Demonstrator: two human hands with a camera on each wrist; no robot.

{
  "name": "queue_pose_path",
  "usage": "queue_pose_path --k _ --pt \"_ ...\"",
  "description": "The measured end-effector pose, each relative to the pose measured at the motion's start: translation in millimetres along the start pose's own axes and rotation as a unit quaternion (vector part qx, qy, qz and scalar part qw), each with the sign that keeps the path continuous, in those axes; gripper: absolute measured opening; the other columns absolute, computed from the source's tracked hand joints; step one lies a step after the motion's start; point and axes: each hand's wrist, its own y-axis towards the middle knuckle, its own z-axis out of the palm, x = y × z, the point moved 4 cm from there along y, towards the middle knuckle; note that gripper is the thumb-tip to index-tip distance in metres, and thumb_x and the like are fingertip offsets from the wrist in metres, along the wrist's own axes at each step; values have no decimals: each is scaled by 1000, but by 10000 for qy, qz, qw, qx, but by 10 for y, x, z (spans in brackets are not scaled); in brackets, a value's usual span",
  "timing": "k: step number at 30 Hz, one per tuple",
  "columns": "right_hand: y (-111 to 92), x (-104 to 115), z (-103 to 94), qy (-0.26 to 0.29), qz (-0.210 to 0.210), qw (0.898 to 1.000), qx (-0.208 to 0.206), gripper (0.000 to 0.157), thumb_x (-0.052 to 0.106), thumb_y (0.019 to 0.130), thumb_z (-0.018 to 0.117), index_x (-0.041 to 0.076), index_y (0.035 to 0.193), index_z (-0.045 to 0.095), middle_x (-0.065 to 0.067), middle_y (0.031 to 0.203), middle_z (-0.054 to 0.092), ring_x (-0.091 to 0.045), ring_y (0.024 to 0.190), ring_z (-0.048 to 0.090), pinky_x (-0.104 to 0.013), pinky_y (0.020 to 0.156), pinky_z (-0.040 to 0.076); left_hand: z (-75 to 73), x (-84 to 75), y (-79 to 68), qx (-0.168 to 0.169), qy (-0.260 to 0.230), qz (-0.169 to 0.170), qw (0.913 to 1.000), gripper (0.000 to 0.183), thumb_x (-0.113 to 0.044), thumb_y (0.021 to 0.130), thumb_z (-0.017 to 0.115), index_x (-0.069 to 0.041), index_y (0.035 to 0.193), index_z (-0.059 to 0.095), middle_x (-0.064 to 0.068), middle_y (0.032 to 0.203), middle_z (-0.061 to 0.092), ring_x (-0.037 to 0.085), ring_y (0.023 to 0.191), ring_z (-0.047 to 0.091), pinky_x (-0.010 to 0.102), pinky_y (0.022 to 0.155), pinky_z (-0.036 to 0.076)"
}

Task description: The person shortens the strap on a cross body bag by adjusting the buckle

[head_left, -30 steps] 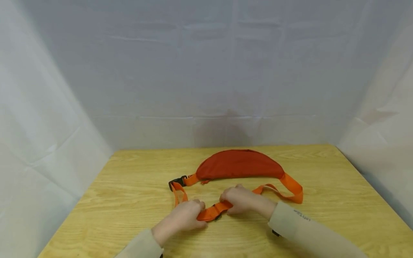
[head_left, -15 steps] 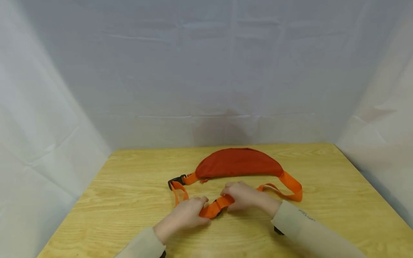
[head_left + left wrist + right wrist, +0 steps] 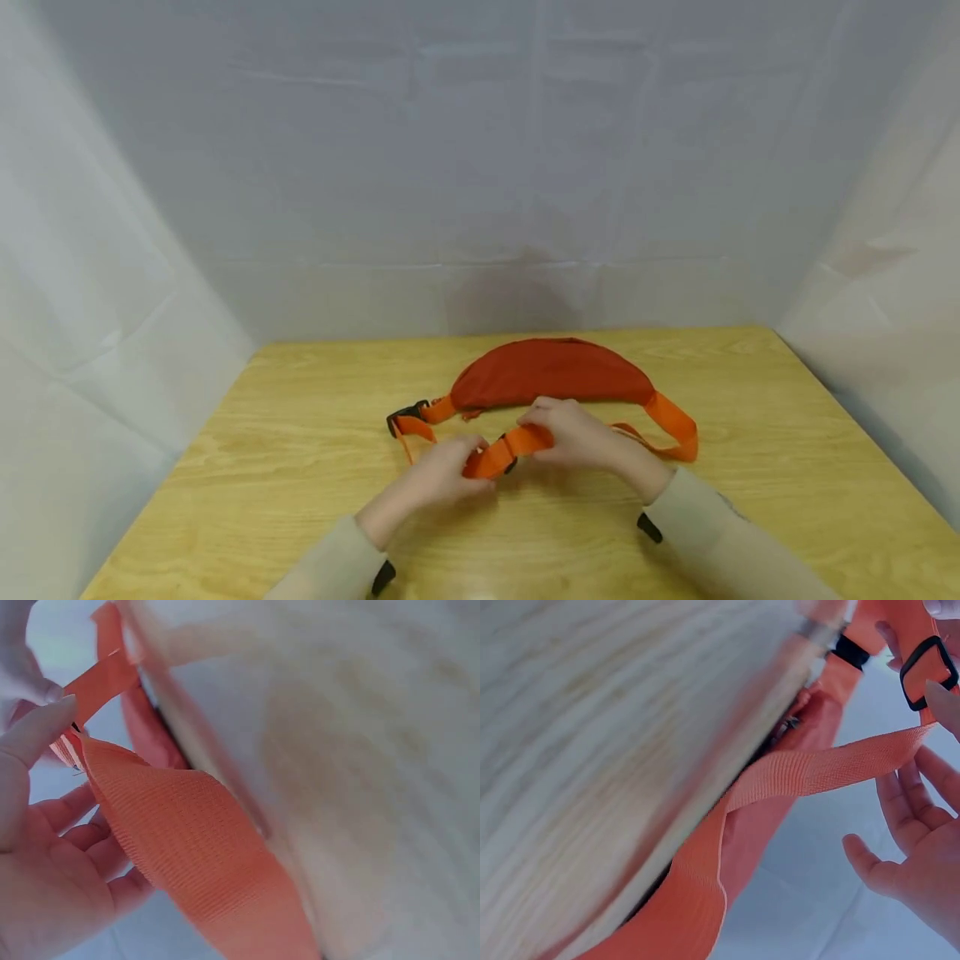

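Note:
A dark red waist bag lies near the back of the table, its orange strap looping toward me. My left hand pinches the strap between thumb and fingers. Just right of it, my right hand pinches another stretch, the thumb beside a black slider threaded on the webbing. Between the hands a short piece of strap is raised toward the bag. In the left wrist view a wide band of strap runs down from the left thumb. Some fingers of each hand are spread loosely behind the webbing.
A black side-release buckle, fastened to the strap, rests left of the bag. The wooden table is bounded by pale sheeting at the back and both sides. A dark band shows at each sleeve cuff.
Both hands have moved slightly up and away from me, raising the strap piece with the slider. The right hand now overlaps the bag's lower edge in the head view. The bag stays put.

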Motion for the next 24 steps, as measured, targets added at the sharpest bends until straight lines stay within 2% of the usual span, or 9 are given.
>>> queue_pose_path --k 5,8,12,16,24 --pt "-43 -8 -177 270 -56 9975 -647 39 18 71 74 4 106 61 -1 92 54 -12 79 50 -30 70 44 -182 -116 27 -696 148 421 9966 36 -23 75 70 -3 102 57 3 90 57 15 77 53 29 66 44" --pt "-81 -4 -269 458 -47 9946 -934 41 18 71 74 3 106 61 -2 94 55 -14 81 52 -32 71 45 -270 -162 39 -886 42 475 9949 36 -22 76 70 -4 104 57 3 92 58 15 81 55 30 70 46" --pt "-131 -1 -343 706 6 9916 -1081 41 19 72 74 3 107 61 -2 97 56 -15 87 52 -34 74 46 -365 -200 34 -885 -129 354 9954 40 -29 78 68 -7 109 56 0 97 57 12 85 55 30 74 45" --pt "-164 6 -390 880 42 9895 -1146 40 21 74 72 5 109 60 -2 99 56 -16 90 53 -36 77 46 -432 -234 33 -874 -285 386 9950 41 -33 79 66 -9 110 56 -3 99 56 10 88 54 30 76 45" --pt "-215 11 -441 1273 210 9846 -1179 39 24 76 70 7 110 59 -1 102 57 -14 90 54 -32 78 46 -473 -269 59 -854 -877 545 9910 34 -25 81 65 -9 110 56 -4 97 57 10 89 54 34 80 43"
